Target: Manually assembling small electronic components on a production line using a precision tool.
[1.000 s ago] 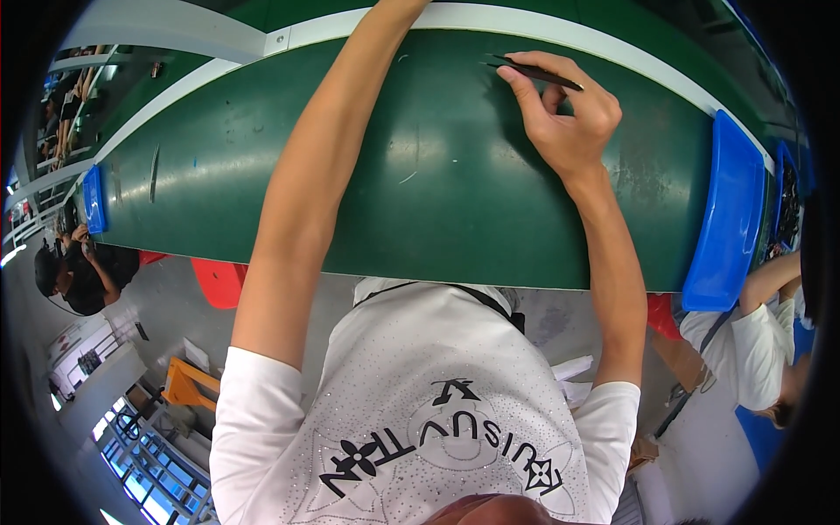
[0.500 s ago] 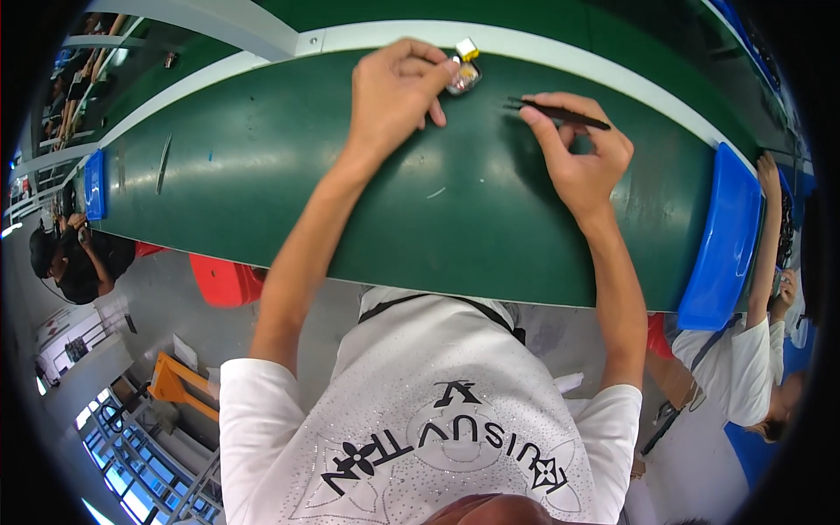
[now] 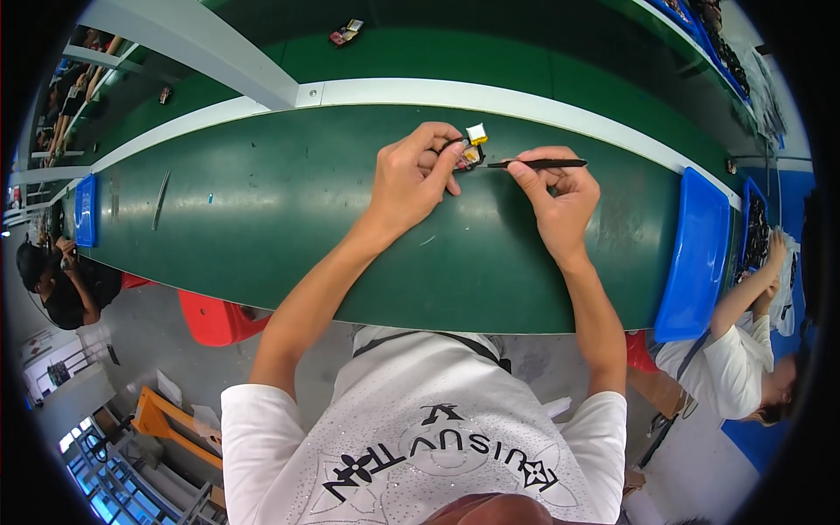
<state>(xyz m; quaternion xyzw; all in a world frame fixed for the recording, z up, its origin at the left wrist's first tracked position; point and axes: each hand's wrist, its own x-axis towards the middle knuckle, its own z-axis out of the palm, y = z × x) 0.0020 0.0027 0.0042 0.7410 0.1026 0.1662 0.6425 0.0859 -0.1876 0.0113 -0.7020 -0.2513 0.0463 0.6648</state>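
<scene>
Between the thumb and fingers of my left hand (image 3: 409,179) is a small open electronic device (image 3: 470,157) with a dark rim and yellowish and reddish parts inside. A small white-and-yellow block (image 3: 477,133), looking like a pouch battery, stands out from its far side. My right hand (image 3: 562,197) is closed around black tweezers (image 3: 553,164), held nearly level. Their tips point left and end close beside the device's right edge; whether they touch it I cannot tell. Both hands are over the far half of the green worktable (image 3: 289,236). My left fingers cover part of the device.
A blue tray (image 3: 696,258) sits at the table's right end, another blue tray (image 3: 85,210) at the left. A thin strip (image 3: 161,199) lies on the left side. Beyond the white rail (image 3: 490,94) lies another small device (image 3: 346,32). People work at both sides; a red stool (image 3: 214,317) stands below.
The whole view has shifted, so the table and hands sit lower in it. My right hand has brought the tweezer tips leftward, much closer to the device in my left hand.
</scene>
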